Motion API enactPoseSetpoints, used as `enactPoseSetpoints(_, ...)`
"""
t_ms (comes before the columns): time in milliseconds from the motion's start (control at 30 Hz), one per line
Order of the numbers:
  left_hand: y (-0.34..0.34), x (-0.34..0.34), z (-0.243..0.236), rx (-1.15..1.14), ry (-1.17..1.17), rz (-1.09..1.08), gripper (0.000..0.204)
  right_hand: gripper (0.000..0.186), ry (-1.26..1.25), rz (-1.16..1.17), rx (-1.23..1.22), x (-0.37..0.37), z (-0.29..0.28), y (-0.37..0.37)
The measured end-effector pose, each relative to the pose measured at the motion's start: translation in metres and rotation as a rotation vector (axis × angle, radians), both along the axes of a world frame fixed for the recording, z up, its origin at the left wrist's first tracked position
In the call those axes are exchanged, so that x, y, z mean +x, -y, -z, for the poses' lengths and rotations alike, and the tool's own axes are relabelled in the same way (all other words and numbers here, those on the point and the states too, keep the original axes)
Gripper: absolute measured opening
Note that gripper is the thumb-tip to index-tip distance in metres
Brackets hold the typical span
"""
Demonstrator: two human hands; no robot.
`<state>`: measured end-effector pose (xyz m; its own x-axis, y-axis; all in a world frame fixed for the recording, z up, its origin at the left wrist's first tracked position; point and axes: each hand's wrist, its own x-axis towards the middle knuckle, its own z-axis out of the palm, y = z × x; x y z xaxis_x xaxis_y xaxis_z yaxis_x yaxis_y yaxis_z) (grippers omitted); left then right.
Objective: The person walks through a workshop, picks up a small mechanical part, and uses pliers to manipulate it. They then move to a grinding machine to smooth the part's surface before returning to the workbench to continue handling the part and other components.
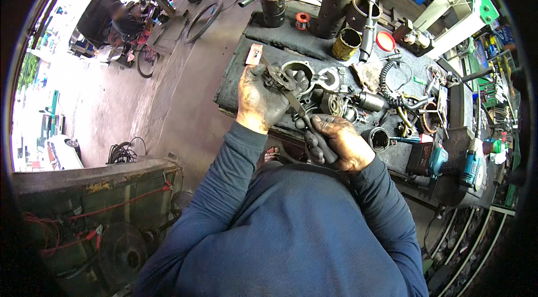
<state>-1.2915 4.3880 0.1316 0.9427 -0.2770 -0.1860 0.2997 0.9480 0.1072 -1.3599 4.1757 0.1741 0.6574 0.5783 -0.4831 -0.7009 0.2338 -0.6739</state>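
My left hand [260, 98], smeared with dark grease, is closed around a grimy metal machine part [276, 77] above the bench's near edge. In my right hand [339, 143], the fingers wrap a tool with a flat narrow blade [295, 104]. That blade slants up and left, and its tip reaches the part in my left hand; whether they touch I cannot tell. Just beyond the hands lies a round metal housing [298, 67]. Right of it is a pale round cover [328, 79], with a cylindrical metal part [333, 104] nearer to me.
A dark workbench [241, 67] carries a red-white box [254, 54], a yellowish can [347, 45], a red lid [385, 41] and a coiled black cable [388, 81]. A teal power tool [472, 165] stands at the right. Lower left is a greenish metal machine [84, 188].
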Motion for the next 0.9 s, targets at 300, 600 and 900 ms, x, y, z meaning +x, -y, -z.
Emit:
enactPoseSetpoints(300, 0.027, -0.011, -0.035, 0.541, -0.091, -0.019, 0.022, 0.032, -0.005, -0.024, 0.028, -0.002, 0.022, 0.009)
enactPoseSetpoints(600, 0.012, -0.003, -0.009, 0.655, -0.077, -0.141, 0.022, 0.034, 0.874, -0.003, -0.483, -0.031, 0.016, 0.006)
enactPoseSetpoints(900, 0.01, -0.009, -0.029, 0.637, -0.025, -0.076, 0.017, 0.026, 1.031, -0.064, -0.591, -0.018, -0.014, -0.006)
